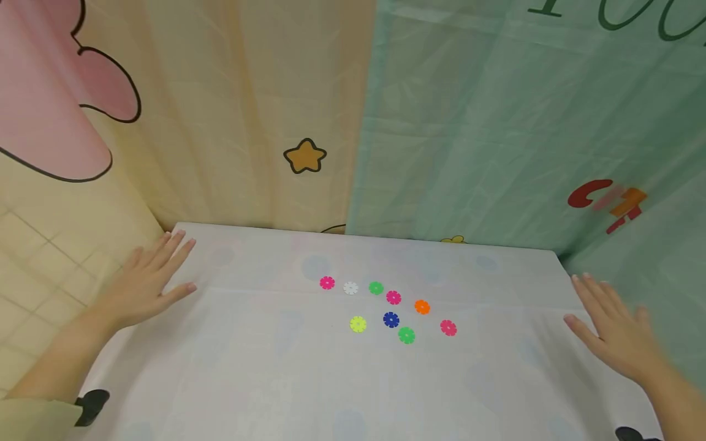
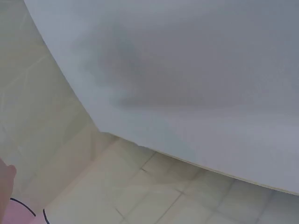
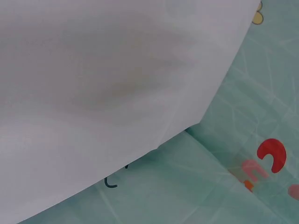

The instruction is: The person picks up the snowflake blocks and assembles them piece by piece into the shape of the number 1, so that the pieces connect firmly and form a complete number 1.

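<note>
Several small notched plastic discs lie flat in a loose cluster around the table's middle. The upper row runs from a pink disc point(image 1: 327, 283) through a white disc point(image 1: 350, 288) and a green disc point(image 1: 376, 288) to an orange disc point(image 1: 422, 307). Below are a yellow disc point(image 1: 358, 324) and a blue disc point(image 1: 391, 320). My left hand point(image 1: 140, 288) is held over the table's left edge, fingers spread and straight. On the opposite side, my right hand point(image 1: 618, 334) hovers at the right edge, fingers extended. Both hold nothing and are far from the discs.
A white-covered table point(image 1: 248, 367) spans the lower head view. Behind it hang a cream curtain point(image 1: 220, 122) and a green curtain point(image 1: 469, 122) with printed shapes. Hand shadows fall on the cloth in both wrist views.
</note>
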Motion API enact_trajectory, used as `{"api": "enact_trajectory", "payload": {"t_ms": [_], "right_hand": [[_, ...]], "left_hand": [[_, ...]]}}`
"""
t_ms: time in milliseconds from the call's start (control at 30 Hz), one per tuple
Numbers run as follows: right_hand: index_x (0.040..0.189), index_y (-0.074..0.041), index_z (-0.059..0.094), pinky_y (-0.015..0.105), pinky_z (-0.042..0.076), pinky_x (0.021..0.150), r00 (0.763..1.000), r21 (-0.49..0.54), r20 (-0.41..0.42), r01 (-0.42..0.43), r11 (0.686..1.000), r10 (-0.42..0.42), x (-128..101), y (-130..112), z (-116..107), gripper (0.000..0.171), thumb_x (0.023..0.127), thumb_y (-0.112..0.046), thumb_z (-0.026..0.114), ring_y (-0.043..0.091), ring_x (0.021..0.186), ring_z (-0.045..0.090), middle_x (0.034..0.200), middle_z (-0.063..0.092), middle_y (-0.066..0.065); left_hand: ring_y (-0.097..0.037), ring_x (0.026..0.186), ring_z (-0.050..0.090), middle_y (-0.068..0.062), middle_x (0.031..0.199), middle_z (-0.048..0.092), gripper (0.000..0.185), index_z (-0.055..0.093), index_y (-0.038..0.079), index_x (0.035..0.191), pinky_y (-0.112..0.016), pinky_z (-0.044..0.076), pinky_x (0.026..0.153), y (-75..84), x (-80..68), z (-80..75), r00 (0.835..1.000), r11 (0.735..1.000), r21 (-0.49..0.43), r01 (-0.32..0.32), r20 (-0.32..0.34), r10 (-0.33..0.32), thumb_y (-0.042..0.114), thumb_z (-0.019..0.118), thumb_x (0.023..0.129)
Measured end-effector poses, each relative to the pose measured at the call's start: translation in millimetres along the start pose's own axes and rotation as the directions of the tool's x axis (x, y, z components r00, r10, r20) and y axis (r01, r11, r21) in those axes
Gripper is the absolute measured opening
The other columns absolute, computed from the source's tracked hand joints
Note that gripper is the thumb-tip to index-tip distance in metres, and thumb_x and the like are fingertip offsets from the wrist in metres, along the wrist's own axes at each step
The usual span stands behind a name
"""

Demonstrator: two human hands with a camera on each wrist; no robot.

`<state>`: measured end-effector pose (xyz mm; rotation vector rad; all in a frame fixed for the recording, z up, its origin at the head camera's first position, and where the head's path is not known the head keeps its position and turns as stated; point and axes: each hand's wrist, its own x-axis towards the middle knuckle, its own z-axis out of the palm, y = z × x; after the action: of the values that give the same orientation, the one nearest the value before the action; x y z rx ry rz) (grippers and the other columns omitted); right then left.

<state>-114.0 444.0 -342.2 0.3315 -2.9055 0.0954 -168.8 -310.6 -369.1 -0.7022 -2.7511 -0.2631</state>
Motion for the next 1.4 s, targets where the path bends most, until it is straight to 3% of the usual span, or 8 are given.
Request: {"api": "enact_trajectory", "payload": {"t_ms": [100, 200, 300, 367, 533, 667, 1067, 1400], "right_hand": [[0.151, -0.014, 0.009, 0.072, -0.004, 0.098, 0.997, 0.087, -0.047, 0.065, 0.994, -0.061, 3, -5, 1, 0.073, 0.094, -0.027, 0.053, 0.033, 0.142, 0.003, 0.155, 0.008, 0.013], [0.149, -0.006, 0.015, 0.041, 0.002, 0.114, 0.987, 0.191, -0.094, 0.145, 0.971, -0.129, 8, -13, 3, 0.071, 0.092, -0.017, 0.056, 0.014, 0.142, 0.005, 0.151, 0.018, 0.021], [0.148, -0.002, 0.018, 0.008, 0.002, 0.104, 0.982, 0.298, -0.107, 0.183, 0.937, -0.158, 14, -22, 5, 0.068, 0.091, -0.010, 0.057, -0.010, 0.134, 0.005, 0.147, 0.024, 0.027], [0.146, 0.000, 0.023, 0.002, 0.004, 0.098, 0.981, 0.337, -0.109, 0.187, 0.923, -0.159, 17, -31, 6, 0.066, 0.091, -0.009, 0.058, -0.017, 0.128, 0.008, 0.142, 0.030, 0.029], [0.136, -0.001, 0.043, 0.000, 0.020, 0.091, 0.981, 0.366, -0.139, 0.179, 0.913, -0.137, 25, -55, 12, 0.056, 0.086, -0.010, 0.066, -0.017, 0.119, 0.027, 0.129, 0.048, 0.024], [0.128, -0.003, 0.053, 0.001, 0.033, 0.081, 0.980, 0.403, -0.159, 0.174, 0.899, -0.118, 34, -76, 21, 0.050, 0.082, -0.009, 0.071, -0.013, 0.102, 0.043, 0.119, 0.058, 0.017], [0.123, -0.002, 0.057, 0.016, 0.048, 0.078, 0.996, 0.715, 0.030, 0.034, 0.698, -0.080, 62, -133, 62, 0.041, 0.085, -0.014, 0.068, 0.007, 0.089, 0.060, 0.109, 0.062, 0.016], [0.119, 0.000, 0.060, 0.022, 0.051, 0.077, 0.972, 0.773, 0.191, -0.064, 0.631, -0.135, 82, -178, 88, 0.037, 0.084, -0.011, 0.069, 0.019, 0.089, 0.060, 0.106, 0.064, 0.014]], "left_hand": [[-0.030, 0.141, 0.013, -0.018, 0.151, 0.022, 0.075, 0.019, 0.013, 0.150, -0.056, 0.008, 0.109, 2.7, 4.7, 2.4, 0.999, 0.999, -0.049, -0.018, -0.032, 0.017, 0.037, 0.058, 0.090], [-0.038, 0.131, 0.033, -0.022, 0.142, 0.038, 0.069, 0.028, 0.008, 0.146, -0.052, 0.021, 0.106, 8.9, 9.9, 6.3, 0.998, 0.993, -0.118, -0.028, -0.068, 0.020, 0.031, 0.060, 0.089], [-0.043, 0.124, 0.039, -0.024, 0.139, 0.041, 0.066, 0.031, 0.006, 0.145, -0.052, 0.026, 0.104, 18.4, 14.5, 11.9, 0.999, 0.976, -0.217, -0.001, -0.051, -0.011, 0.027, 0.061, 0.090], [-0.043, 0.119, 0.044, -0.023, 0.136, 0.045, 0.064, 0.032, 0.007, 0.144, -0.054, 0.032, 0.098, 26.7, 17.2, 15.7, 0.999, 0.957, -0.286, 0.040, -0.009, -0.045, 0.027, 0.061, 0.090], [-0.033, 0.102, 0.058, -0.019, 0.125, 0.055, 0.055, 0.041, 0.005, 0.138, -0.054, 0.043, 0.082, 48.2, 25.2, 25.9, 0.986, 0.868, -0.469, 0.162, 0.111, -0.124, 0.027, 0.061, 0.091], [-0.028, 0.098, 0.060, -0.018, 0.124, 0.056, 0.047, 0.048, 0.004, 0.132, -0.052, 0.042, 0.084, 58.3, 31.8, 36.3, 0.977, 0.812, -0.546, 0.205, 0.162, -0.138, 0.026, 0.060, 0.092], [-0.026, 0.101, 0.059, -0.017, 0.123, 0.057, 0.045, 0.051, 0.001, 0.129, -0.047, 0.045, 0.085, 82.0, 57.5, 64.8, 0.969, 0.752, -0.620, 0.223, 0.223, -0.103, 0.026, 0.059, 0.092], [-0.026, 0.098, 0.059, -0.017, 0.118, 0.059, 0.040, 0.054, 0.000, 0.126, -0.041, 0.048, 0.085, 101.1, 72.2, 88.8, 0.960, 0.715, -0.652, 0.252, 0.259, -0.102, 0.017, 0.061, 0.090]]}}
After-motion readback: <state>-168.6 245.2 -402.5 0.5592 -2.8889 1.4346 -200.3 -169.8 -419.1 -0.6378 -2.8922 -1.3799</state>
